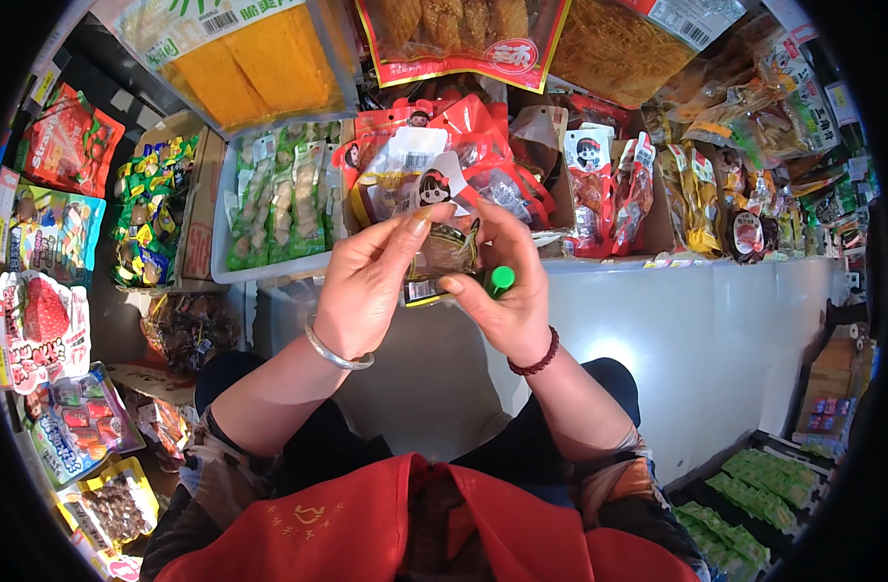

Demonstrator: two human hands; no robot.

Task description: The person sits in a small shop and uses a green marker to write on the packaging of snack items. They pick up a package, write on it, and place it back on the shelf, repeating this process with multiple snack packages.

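Observation:
Both my hands hold a small transparent snack packet (447, 251) with dark and yellow edging, in front of the shelf. My left hand (375, 280), with a silver bangle at the wrist, pinches its upper left part between thumb and fingers. My right hand (508, 280), wearing a dark red bead bracelet, is curled round its right side, with the thumb at its lower edge. A green-capped pen or marker (502, 278) is tucked in my right hand; most of it is hidden. Just behind the packet lie red and clear snack packets (480, 153) with a cartoon girl's face.
A white plastic bin (269, 270) of green packets stands left of centre, beside a cardboard box (202, 196) by wrapped sweets (156, 211). Large snack bags (462, 40) hang above. More boxed packets (633, 193) line the right. Green packets (764, 484) lie low at right.

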